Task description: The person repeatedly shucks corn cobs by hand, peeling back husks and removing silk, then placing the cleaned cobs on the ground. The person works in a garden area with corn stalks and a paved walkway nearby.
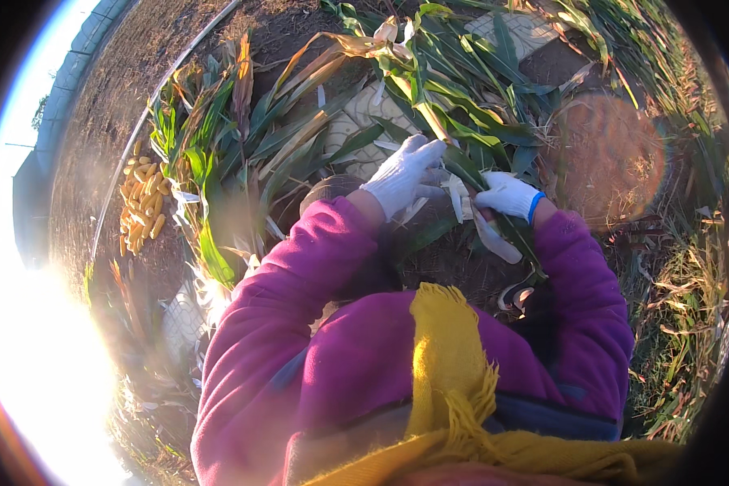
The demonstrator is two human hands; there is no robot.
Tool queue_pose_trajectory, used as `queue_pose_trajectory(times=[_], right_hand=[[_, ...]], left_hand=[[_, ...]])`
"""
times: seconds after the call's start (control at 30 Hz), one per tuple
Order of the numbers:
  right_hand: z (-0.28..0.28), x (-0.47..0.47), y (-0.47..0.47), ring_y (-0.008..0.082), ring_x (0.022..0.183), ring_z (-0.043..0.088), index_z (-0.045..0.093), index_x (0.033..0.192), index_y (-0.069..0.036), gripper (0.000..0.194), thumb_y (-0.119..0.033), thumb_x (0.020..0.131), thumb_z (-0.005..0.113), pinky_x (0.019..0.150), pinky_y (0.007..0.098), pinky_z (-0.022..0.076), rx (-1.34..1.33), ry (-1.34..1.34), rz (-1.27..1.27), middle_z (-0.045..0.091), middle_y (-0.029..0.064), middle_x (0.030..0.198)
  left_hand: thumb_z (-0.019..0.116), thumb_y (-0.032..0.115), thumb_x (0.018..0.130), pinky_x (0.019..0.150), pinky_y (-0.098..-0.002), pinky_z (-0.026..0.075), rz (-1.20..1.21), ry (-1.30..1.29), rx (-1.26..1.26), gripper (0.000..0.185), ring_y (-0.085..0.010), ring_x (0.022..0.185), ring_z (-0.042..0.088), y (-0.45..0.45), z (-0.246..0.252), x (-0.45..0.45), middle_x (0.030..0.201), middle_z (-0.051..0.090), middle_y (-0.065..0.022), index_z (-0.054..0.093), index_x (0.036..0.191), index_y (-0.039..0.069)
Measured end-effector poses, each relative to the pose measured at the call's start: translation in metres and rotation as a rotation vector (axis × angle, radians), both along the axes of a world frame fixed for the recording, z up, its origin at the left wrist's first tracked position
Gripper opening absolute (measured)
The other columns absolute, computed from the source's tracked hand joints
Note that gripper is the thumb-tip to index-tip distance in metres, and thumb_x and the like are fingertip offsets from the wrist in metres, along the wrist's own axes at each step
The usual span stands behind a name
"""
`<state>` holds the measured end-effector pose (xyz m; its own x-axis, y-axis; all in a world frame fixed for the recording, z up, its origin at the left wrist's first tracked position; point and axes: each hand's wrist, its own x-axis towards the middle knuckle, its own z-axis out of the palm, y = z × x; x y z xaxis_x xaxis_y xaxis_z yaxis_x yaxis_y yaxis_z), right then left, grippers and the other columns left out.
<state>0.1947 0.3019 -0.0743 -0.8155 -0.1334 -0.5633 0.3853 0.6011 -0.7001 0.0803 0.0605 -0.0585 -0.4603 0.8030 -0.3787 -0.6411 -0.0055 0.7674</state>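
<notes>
My left hand (404,173), in a white knit glove, reaches over the lower part of a leafy corn stalk (432,120). Its fingers are spread; the upper ones come up against the stalk, and nothing is plainly held in them. My right hand (505,194), gloved in white with a blue cuff, is closed around the stalk's green leafy base. Pale husk strips (460,197) hang between the two hands. Below the right hand a pale husk piece (495,237) dangles beside a long green leaf. Whether an ear is inside the husk is hidden.
Husked yellow corn cobs (143,200) lie piled on the soil at left. Cut corn stalks (219,140) spread left and ahead over patterned paving tiles (370,115). More stalks (650,54) cover the far right. Dry leaves (680,291) litter the right side. Strong sun glares at left.
</notes>
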Motion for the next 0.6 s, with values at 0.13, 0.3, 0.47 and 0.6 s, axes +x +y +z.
queue_pose_trajectory(times=[0.13,0.3,0.47,0.6], right_hand=[[0.065,-0.012,-0.021,0.0277,0.079,0.07,0.069,0.1,0.0,0.039,-0.036,0.085,0.064,0.073,0.0391,0.0528,0.133,0.058,0.09,0.071,0.0159,0.085],[0.097,-0.003,-0.037,0.0262,0.091,0.07,0.067,0.12,0.0,0.053,-0.049,0.101,0.056,0.084,0.0393,0.053,-0.085,0.264,-0.166,0.073,0.0147,0.105],[0.096,0.027,0.003,0.0155,0.094,0.068,0.064,0.122,-0.003,0.043,-0.042,0.107,0.055,0.083,0.0318,0.056,-0.597,0.529,-0.64,0.07,0.0076,0.103],[0.052,0.06,0.046,0.0197,0.093,0.069,0.065,0.124,-0.006,0.04,-0.04,0.102,0.063,0.081,0.0351,0.0568,-0.631,0.401,-0.862,0.071,0.0081,0.106]], left_hand=[[0.072,0.026,0.097,0.085,-0.0475,0.06,0.131,-0.025,-0.076,0.069,-0.0315,0.112,0.066,0.032,0.0,0.017,0.128,0.057,-0.0171,0.034,0.152,0.007],[0.064,0.008,0.096,0.079,-0.0405,0.06,0.477,-0.004,0.123,0.047,-0.0275,0.094,0.07,0.044,0.016,0.009,0.118,0.064,-0.0158,0.044,0.138,0.004],[0.057,0.002,0.098,0.082,-0.039,0.063,0.631,0.049,0.46,0.035,-0.0274,0.097,0.07,0.002,0.057,-0.064,0.116,0.064,-0.0148,0.051,0.132,0.008],[0.057,0.007,0.101,0.09,-0.045,0.059,0.628,0.158,0.566,0.03,-0.0285,0.102,0.068,-0.114,0.084,-0.159,0.116,0.064,-0.0143,0.054,0.131,0.007]])
